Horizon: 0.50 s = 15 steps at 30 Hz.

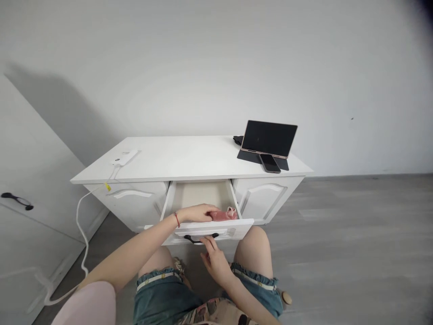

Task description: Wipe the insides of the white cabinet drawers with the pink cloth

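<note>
Left hand (198, 213) is grasping the pink pouch (223, 215) at the open drawer's (203, 194) front edge, right hand (214, 261) released under the handle (201, 239), so fingers might get pinched if it slides shut.

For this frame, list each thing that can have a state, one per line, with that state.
drawer: pulled open
left cabinet door: closed
right cabinet door: closed
tablet: propped up, screen dark
phone: lying flat, screen dark
pink item: inside the drawer, at its front
left hand: resting on the pink item
right hand: open, fingers at the drawer handle
</note>
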Tool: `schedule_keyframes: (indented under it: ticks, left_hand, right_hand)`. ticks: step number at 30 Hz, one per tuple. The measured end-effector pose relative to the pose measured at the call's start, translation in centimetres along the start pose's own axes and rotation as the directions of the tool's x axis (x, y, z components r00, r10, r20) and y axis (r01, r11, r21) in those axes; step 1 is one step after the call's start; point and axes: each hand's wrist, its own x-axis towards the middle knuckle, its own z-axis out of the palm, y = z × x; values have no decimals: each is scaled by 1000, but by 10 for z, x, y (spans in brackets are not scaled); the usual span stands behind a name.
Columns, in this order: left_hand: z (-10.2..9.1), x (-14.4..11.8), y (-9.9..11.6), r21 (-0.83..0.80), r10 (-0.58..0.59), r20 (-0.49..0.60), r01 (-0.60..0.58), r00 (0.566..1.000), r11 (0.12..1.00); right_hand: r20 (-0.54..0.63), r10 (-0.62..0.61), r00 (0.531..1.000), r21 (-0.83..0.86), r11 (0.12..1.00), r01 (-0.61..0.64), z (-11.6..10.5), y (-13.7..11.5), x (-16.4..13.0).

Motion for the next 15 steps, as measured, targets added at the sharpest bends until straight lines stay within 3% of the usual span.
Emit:
schedule_keyframes:
  ticks: [2,5,9,13,15]
  left_hand:
    - [10,-9,13,179,39,-210,-1,977,984]
    - [35,-12,39,465,63,-448,172,892,869]
    - [82,-3,62,617,156,-505,229,849,753]
    - [123,6,54,628,199,-584,282,787,725]
    - [134,6,45,613,208,-636,323,743,722]
  right_hand:
    - [-30,-19,999,16,1000,19,2,-1,1]
    - [-105,-54,993,32,998,58,7,1,-1]
    - [-289,-94,953,-56,995,81,8,14,-18]
    - [-484,-37,874,-116,993,-22,-16,30,-38]
    - [-493,-4,870,-115,991,-60,-29,31,-41]
